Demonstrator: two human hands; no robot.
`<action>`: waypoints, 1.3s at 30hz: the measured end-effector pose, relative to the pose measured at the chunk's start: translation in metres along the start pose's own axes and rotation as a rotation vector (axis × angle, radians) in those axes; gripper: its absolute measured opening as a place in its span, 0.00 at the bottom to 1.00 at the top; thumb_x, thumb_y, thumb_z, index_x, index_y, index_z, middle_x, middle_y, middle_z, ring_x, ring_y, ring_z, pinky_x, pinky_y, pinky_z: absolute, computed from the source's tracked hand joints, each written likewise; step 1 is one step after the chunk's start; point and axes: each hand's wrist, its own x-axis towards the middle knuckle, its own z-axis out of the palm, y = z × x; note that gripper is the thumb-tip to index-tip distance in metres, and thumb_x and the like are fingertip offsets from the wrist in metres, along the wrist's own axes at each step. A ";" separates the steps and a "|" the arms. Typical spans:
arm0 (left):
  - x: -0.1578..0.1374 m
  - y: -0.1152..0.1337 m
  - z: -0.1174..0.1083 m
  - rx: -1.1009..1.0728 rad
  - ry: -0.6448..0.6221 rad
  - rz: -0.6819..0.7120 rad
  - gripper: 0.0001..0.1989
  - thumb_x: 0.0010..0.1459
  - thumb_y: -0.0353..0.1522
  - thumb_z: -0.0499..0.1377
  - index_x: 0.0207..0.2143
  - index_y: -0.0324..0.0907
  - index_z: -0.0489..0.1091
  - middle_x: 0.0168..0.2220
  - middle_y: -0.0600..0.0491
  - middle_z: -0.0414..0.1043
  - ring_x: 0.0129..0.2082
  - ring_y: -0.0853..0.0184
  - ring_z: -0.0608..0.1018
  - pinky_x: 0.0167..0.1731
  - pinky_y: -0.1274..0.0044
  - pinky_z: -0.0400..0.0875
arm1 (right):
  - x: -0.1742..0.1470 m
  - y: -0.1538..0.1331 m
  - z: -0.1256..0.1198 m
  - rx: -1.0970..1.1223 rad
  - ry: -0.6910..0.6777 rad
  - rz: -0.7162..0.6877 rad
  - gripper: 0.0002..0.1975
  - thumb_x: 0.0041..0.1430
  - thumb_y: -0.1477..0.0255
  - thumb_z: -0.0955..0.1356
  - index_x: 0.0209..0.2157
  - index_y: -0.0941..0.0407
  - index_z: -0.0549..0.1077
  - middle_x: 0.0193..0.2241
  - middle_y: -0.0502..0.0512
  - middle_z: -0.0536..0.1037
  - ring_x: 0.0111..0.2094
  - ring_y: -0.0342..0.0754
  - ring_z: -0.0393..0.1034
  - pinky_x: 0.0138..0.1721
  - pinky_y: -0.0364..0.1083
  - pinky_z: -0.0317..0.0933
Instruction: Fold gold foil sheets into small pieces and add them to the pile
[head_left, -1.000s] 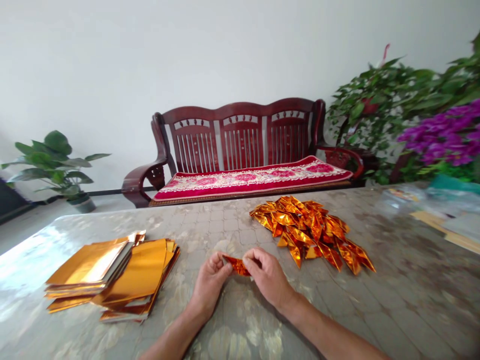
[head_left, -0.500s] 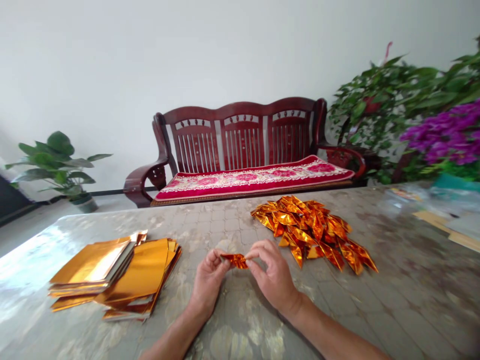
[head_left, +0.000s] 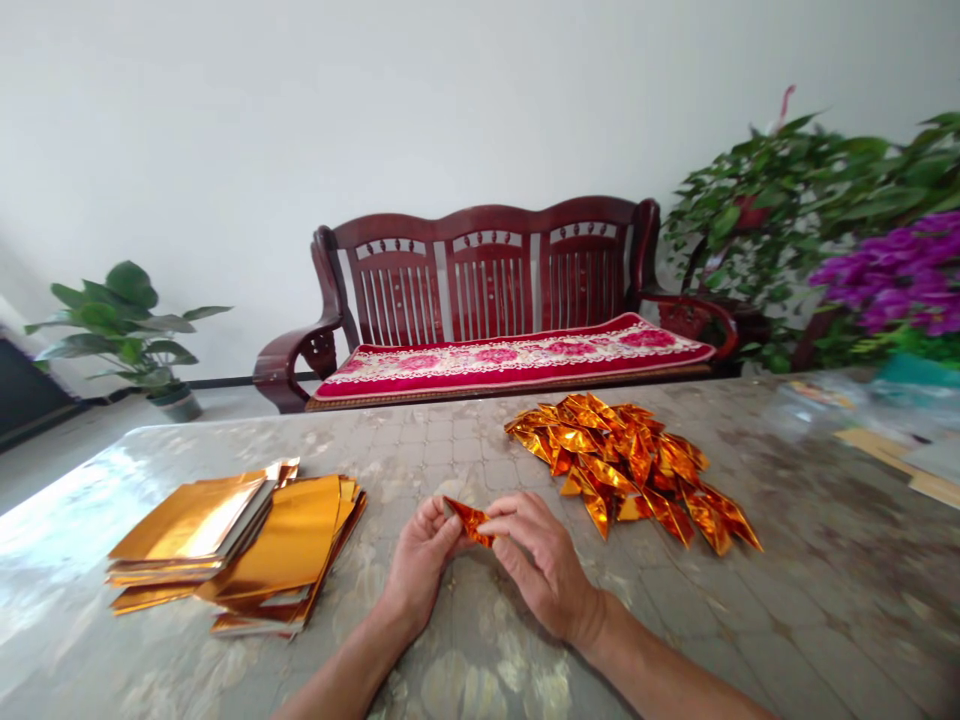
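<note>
A small piece of folded gold foil paper is held between my two hands above the near middle of the table. My left hand pinches its left end between thumb and fingers. At its right end, my right hand has its fingertips closed on the foil, the thumb below. To the left lie two overlapping stacks of flat gold foil sheets. Beyond my right hand is a heap of folded gold foil pieces with pointed ends.
The table has a grey patterned cover. Clear plastic packaging and a brown card lie at its right side. Behind it stands a dark wooden bench with a red floral cushion. Purple flowers are at right.
The folded paper has tilted, its left tip now pointing up. My right fingers have shifted along its right end and spread a little. The view has turned slightly left.
</note>
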 end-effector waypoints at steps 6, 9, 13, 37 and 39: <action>-0.001 0.003 0.001 -0.006 0.004 -0.042 0.16 0.49 0.40 0.71 0.31 0.40 0.70 0.29 0.55 0.75 0.28 0.70 0.76 0.33 0.78 0.74 | -0.002 0.004 -0.001 0.087 0.050 0.079 0.12 0.69 0.69 0.60 0.43 0.53 0.75 0.40 0.56 0.77 0.44 0.51 0.70 0.48 0.49 0.64; -0.001 0.003 0.001 -0.016 0.000 -0.052 0.16 0.50 0.40 0.71 0.33 0.39 0.71 0.29 0.55 0.75 0.28 0.71 0.77 0.32 0.79 0.74 | -0.003 0.007 0.000 0.109 0.038 0.123 0.11 0.68 0.68 0.61 0.44 0.53 0.74 0.41 0.56 0.76 0.44 0.50 0.71 0.47 0.48 0.64; 0.000 0.004 0.001 -0.017 -0.002 -0.052 0.16 0.49 0.39 0.71 0.33 0.39 0.71 0.30 0.54 0.76 0.29 0.71 0.77 0.32 0.80 0.75 | -0.003 0.009 -0.001 0.112 0.023 0.135 0.12 0.69 0.69 0.60 0.45 0.53 0.73 0.40 0.56 0.76 0.43 0.49 0.71 0.47 0.47 0.64; 0.001 0.004 0.003 -0.007 0.137 -0.098 0.23 0.43 0.41 0.73 0.34 0.40 0.67 0.29 0.56 0.76 0.25 0.72 0.78 0.25 0.82 0.77 | -0.002 0.018 0.006 -0.006 0.009 0.072 0.06 0.63 0.75 0.66 0.37 0.53 0.76 0.36 0.54 0.77 0.40 0.48 0.73 0.43 0.46 0.67; 0.000 0.004 0.003 -0.006 0.127 -0.102 0.23 0.44 0.41 0.73 0.34 0.40 0.66 0.29 0.55 0.76 0.26 0.73 0.78 0.25 0.81 0.77 | -0.001 0.019 0.007 0.018 0.025 0.112 0.05 0.63 0.74 0.66 0.36 0.53 0.76 0.36 0.54 0.77 0.39 0.47 0.73 0.43 0.46 0.67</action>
